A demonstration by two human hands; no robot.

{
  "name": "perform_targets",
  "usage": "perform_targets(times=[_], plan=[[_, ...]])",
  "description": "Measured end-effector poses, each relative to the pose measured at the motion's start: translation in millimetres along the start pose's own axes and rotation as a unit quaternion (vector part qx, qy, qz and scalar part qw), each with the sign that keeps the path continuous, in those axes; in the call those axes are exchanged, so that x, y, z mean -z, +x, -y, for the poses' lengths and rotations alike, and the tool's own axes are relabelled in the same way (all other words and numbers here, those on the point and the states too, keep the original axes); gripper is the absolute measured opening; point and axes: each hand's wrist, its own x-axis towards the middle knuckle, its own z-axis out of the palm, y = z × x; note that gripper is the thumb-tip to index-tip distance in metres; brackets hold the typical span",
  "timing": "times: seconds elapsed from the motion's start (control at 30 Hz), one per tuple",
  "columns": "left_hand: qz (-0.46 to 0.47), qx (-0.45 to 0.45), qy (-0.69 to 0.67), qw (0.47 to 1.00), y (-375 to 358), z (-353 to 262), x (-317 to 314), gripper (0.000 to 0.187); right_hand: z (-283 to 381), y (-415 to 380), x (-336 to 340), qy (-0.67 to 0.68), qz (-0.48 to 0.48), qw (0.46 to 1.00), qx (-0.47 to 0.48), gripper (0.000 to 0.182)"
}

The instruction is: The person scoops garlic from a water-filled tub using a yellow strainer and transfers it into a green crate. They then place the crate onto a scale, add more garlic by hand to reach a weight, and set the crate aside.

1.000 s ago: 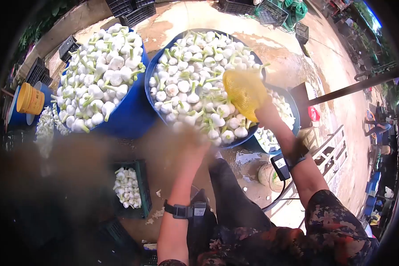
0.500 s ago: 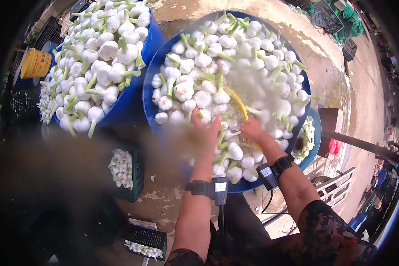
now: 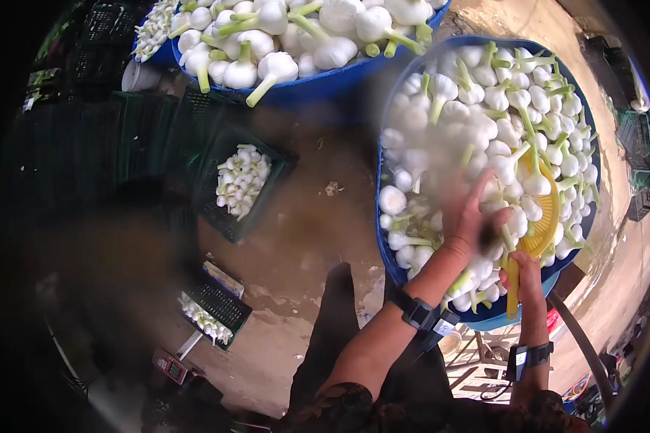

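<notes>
My right hand (image 3: 530,280) is closed around the handle of a yellow plastic strainer (image 3: 549,216). The strainer's slotted bowl lies among white garlic bulbs (image 3: 410,160) with green stems, and several bulbs sit in or against it. These bulbs heap up in a big blue tub (image 3: 385,249). Just left of the strainer, my left hand (image 3: 467,220) rests on the garlic with thumb and fingers spread. A dark smudge blurs part of the view near its thumb, and its fingertips are partly hazy.
Another blue tub (image 3: 318,85) piled with garlic stands at the upper left. A dark green crate (image 3: 227,225) of garlic sits on the floor. Lower left, a black crate (image 3: 227,307) lies by a scale with a red display (image 3: 170,368). A pole (image 3: 581,346) slants at the right.
My view has swung left, so the tub appears further right. The strainer has come up out of the garlic into sight. My left hand has shifted beside it, still spread.
</notes>
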Motion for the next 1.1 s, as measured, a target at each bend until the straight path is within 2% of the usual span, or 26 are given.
perform_targets(times=[0.1, 0.27, 0.3, 0.33, 0.43, 0.6, 0.63, 0.67, 0.73, 0.77, 0.8, 0.83, 0.87, 0.9, 0.93, 0.97, 1.0, 1.07, 1.1], plan=[[-0.017, -0.054, -0.011, 0.998, -11.0, -27.4, -1.8, 0.071, -1.5, -30.5, 13.6, 0.053, 0.024, 0.997, 0.058, 0.022], [-0.018, -0.108, -0.058, 0.992, -17.5, -64.3, 7.4, 0.078, 1.1, -65.9, 19.5, 0.030, -0.101, 0.986, 0.127, 0.026], [-0.026, -0.130, -0.063, 0.989, -19.0, -68.9, 16.0, 0.081, 4.6, -77.5, 26.5, -0.008, -0.079, 0.991, 0.108, 0.030], [-0.025, -0.138, -0.072, 0.987, -23.3, -74.3, 25.6, 0.082, 3.4, -85.0, 23.2, -0.005, -0.073, 0.987, 0.144, 0.033], [-0.058, -0.165, -0.085, 0.981, -35.9, -82.5, 76.5, 0.080, 13.9, -116.8, -19.5, -0.003, -0.090, 0.980, 0.180, 0.033], [-0.157, -0.171, -0.069, 0.970, -53.3, -50.7, 207.9, 0.069, 12.2, -155.3, -139.3, -0.014, -0.017, 0.973, 0.228, 0.032], [-0.168, -0.161, -0.027, 0.972, -55.7, -37.3, 240.6, 0.065, 9.1, -153.4, -162.8, -0.048, 0.009, 0.981, 0.190, 0.032], [-0.179, -0.162, 0.016, 0.970, -57.1, -20.4, 272.6, 0.063, 8.3, -149.3, -195.7, -0.082, 0.035, 0.985, 0.151, 0.032], [-0.213, -0.105, 0.084, 0.968, -56.7, 21.6, 333.1, 0.069, 2.0, -130.3, -276.4, -0.079, 0.106, 0.986, 0.103, 0.027], [-0.248, -0.110, 0.119, 0.955, -50.8, 52.4, 362.7, 0.073, -6.7, -112.1, -314.9, -0.087, 0.166, 0.978, 0.087, 0.025], [-0.287, -0.116, 0.087, 0.947, -42.9, 90.0, 386.2, 0.074, -16.3, -92.8, -355.4, -0.095, 0.225, 0.967, 0.067, 0.023], [-0.310, -0.124, 0.119, 0.935, -36.2, 131.3, 412.3, 0.074, -20.8, -76.8, -406.5, -0.101, 0.241, 0.964, 0.044, 0.022], [-0.311, -0.075, 0.132, 0.938, -31.5, 172.2, 434.1, 0.076, -37.0, -50.9, -450.4, -0.112, 0.267, 0.953, 0.090, 0.024], [-0.300, -0.030, 0.159, 0.940, -29.0, 215.7, 453.5, 0.076, -53.1, -19.2, -491.4, -0.173, 0.245, 0.946, 0.125, 0.032], [-0.276, 0.040, 0.123, 0.952, -27.1, 256.0, 470.1, 0.075, -70.0, 13.1, -526.9, -0.232, 0.219, 0.934, 0.160, 0.041], [-0.251, 0.130, 0.084, 0.956, -28.5, 302.8, 481.4, 0.075, -89.5, 47.9, -556.6, -0.369, 0.138, 0.856, 0.334, 0.055], [-0.250, 0.105, 0.141, 0.952, -34.5, 360.2, 491.3, 0.076, -100.7, 74.5, -580.9, -0.484, 0.046, 0.725, 0.488, 0.071], [-0.214, 0.191, 0.130, 0.949, -50.0, 424.2, 503.1, 0.076, -96.7, 96.4, -619.4, -0.567, 0.009, 0.711, 0.415, 0.090], [-0.160, 0.221, 0.183, 0.945, -57.7, 446.7, 503.5, 0.076, -98.3, 110.4, -627.8, -0.540, -0.015, 0.709, 0.453, 0.090]])
